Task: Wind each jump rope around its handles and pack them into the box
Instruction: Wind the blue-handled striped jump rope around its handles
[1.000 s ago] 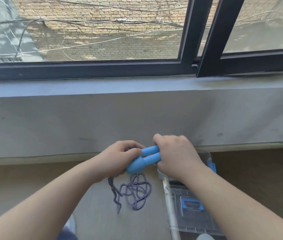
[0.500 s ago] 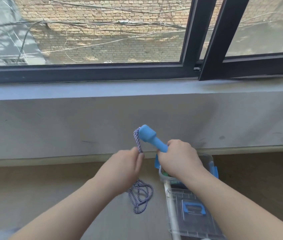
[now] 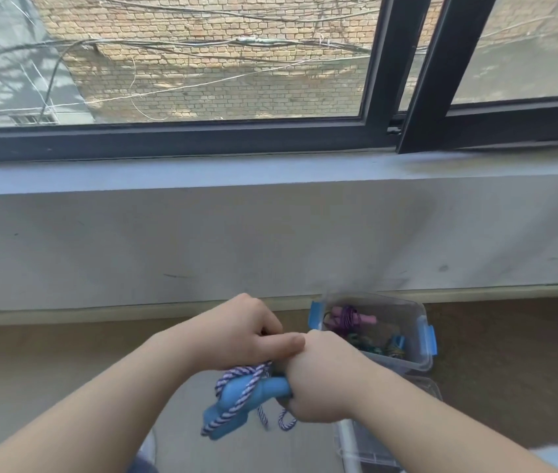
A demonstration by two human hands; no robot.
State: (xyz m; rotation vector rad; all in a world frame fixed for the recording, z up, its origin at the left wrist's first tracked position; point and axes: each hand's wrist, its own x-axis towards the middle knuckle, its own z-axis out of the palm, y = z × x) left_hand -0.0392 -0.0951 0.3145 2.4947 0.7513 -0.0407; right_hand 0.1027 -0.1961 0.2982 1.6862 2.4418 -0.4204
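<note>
Right now the two blue handles [image 3: 236, 401] are held side by side in the air, low and near, just left of the box [image 3: 420, 356]. The striped rope [image 3: 236, 380] goes over them in a few loose turns. The right hand [image 3: 322, 380] has a tight grip round the right end of the handles, with its fingers curled all the way. The left hand [image 3: 236, 331] is just above and touches the right hand. Most of its fingers are curled and the rope runs up into it, so its grip looks closed on the rope, though the fingers hide the exact spot. A short loop [image 3: 286, 421] of rope hangs down under the right hand.

I think the turns could slide off. They look slack and lie slanted near the fat left ends, so a small tug the wrong way may pull them over the tips. The handles could also split apart if the right grip gets soft, and then the whole wrap would fall open. The hanging loop could catch on a thumb or on the box rim.

The box is clear with blue clips and stands on the floor [image 3: 31, 370] by the wall, to the right and farther off. A pink rope [image 3: 349, 317] and other ropes lie in it. A messy bundle may tangle with them. The lid [image 3: 366, 448] lies near, under the right arm.
</note>
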